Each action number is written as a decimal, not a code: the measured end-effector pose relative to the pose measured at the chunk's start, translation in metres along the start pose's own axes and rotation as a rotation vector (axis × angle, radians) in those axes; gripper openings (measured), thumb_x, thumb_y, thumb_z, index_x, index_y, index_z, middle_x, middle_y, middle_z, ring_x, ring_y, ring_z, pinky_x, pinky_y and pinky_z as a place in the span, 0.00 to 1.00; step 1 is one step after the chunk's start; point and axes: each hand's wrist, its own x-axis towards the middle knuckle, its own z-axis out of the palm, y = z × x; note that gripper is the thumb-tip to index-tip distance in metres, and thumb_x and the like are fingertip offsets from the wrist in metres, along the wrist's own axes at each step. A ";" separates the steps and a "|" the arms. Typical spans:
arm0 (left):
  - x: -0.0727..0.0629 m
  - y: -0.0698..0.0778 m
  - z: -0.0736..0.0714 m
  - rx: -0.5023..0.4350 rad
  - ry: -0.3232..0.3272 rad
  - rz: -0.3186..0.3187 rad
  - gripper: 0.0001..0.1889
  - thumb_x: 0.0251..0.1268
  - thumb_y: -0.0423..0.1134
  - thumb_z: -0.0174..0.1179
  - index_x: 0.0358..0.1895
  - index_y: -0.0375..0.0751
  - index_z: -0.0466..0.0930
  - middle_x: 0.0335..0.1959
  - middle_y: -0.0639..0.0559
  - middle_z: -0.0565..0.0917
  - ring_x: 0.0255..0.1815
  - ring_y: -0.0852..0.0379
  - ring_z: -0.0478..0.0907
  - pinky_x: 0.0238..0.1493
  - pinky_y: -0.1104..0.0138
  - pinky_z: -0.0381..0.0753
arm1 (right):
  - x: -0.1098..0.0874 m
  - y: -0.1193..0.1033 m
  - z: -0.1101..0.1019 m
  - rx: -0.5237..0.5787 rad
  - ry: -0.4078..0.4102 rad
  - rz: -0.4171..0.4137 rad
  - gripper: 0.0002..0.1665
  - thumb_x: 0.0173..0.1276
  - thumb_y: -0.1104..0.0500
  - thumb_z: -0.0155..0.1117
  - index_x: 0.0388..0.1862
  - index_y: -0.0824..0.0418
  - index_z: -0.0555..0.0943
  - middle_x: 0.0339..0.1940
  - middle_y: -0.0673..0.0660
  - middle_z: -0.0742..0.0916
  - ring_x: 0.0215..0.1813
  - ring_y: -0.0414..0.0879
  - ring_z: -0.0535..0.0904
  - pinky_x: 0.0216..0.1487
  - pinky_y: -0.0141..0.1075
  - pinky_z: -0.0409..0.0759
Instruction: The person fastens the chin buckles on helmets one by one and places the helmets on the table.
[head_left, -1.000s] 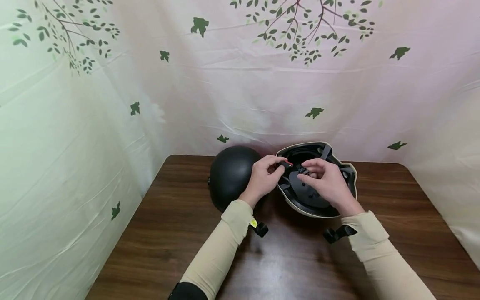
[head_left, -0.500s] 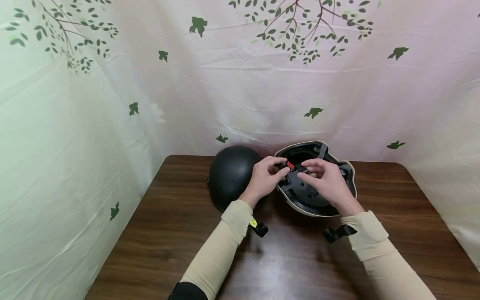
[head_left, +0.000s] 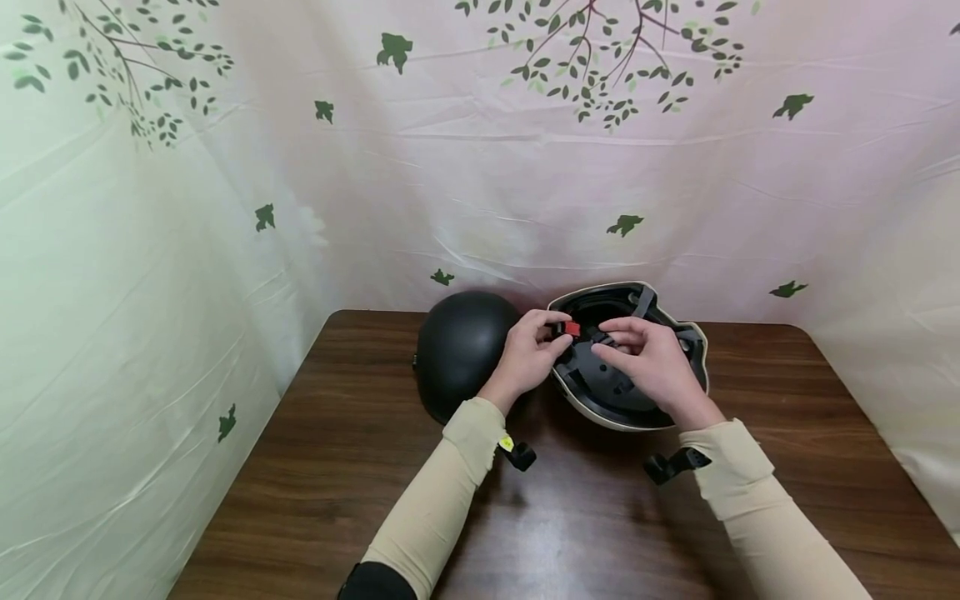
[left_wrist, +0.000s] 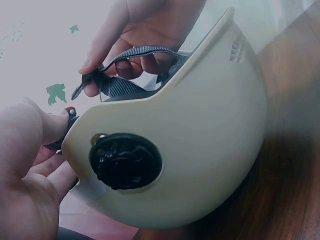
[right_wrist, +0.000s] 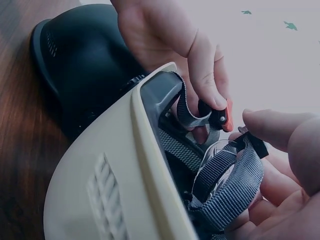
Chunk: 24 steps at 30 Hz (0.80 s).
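A beige helmet (left_wrist: 215, 115) lies on the table with its black padded inside facing up. My left hand (head_left: 527, 350) is at its left rim and pinches a black buckle half with a red part (right_wrist: 228, 118), which is fixed to a grey webbing strap. Opposite it, my right hand (head_left: 651, 360) grips a second grey strap (right_wrist: 237, 185) by the black buckle end (right_wrist: 256, 144) between thumb and fingers. A small gap separates the two buckle halves. The straps form loops above the helmet's opening. On the shell shows a round black knob (left_wrist: 125, 161).
A black helmet (head_left: 461, 358) rests dome up, directly left of the beige one and partly behind my left hand. Both stand near the back edge of the brown wooden table (head_left: 322, 467). A pale curtain (head_left: 480, 192) with printed leaves hangs behind.
My left fingers have turned the buckle half, so its red face now shows more. The right hand keeps its hold on the other strap, and both helmets stay in place.
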 end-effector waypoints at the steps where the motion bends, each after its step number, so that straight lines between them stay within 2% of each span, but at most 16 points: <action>1: 0.000 0.000 0.000 -0.005 0.002 -0.006 0.16 0.72 0.32 0.68 0.60 0.43 0.84 0.54 0.47 0.81 0.48 0.58 0.85 0.50 0.71 0.84 | 0.000 0.000 0.000 -0.002 -0.002 0.001 0.28 0.72 0.52 0.75 0.64 0.65 0.82 0.52 0.65 0.91 0.43 0.38 0.84 0.39 0.27 0.81; 5: 0.003 0.000 -0.001 -0.002 0.003 -0.002 0.15 0.73 0.34 0.67 0.60 0.44 0.84 0.55 0.48 0.82 0.47 0.58 0.84 0.48 0.71 0.82 | 0.001 -0.002 -0.001 -0.025 0.001 0.007 0.26 0.73 0.51 0.74 0.63 0.64 0.83 0.52 0.64 0.91 0.43 0.39 0.84 0.38 0.29 0.81; 11: 0.006 0.000 -0.002 0.027 0.010 0.010 0.15 0.72 0.35 0.68 0.60 0.46 0.86 0.55 0.48 0.80 0.50 0.57 0.84 0.50 0.70 0.80 | 0.003 -0.003 -0.001 -0.058 0.007 -0.022 0.23 0.75 0.52 0.71 0.63 0.62 0.83 0.46 0.63 0.91 0.39 0.47 0.81 0.33 0.33 0.79; 19: 0.007 0.002 -0.003 -0.037 0.003 -0.012 0.16 0.73 0.34 0.68 0.61 0.46 0.85 0.57 0.48 0.83 0.50 0.54 0.84 0.49 0.68 0.78 | 0.004 -0.001 -0.003 -0.106 0.022 -0.049 0.20 0.77 0.55 0.68 0.64 0.60 0.83 0.56 0.64 0.87 0.35 0.50 0.78 0.30 0.35 0.77; 24: 0.007 0.004 -0.003 -0.058 -0.009 -0.007 0.17 0.74 0.34 0.66 0.63 0.46 0.84 0.59 0.47 0.83 0.50 0.52 0.84 0.52 0.66 0.80 | 0.006 0.000 -0.003 -0.116 0.023 -0.040 0.20 0.77 0.55 0.69 0.64 0.59 0.84 0.56 0.62 0.87 0.34 0.51 0.77 0.27 0.37 0.74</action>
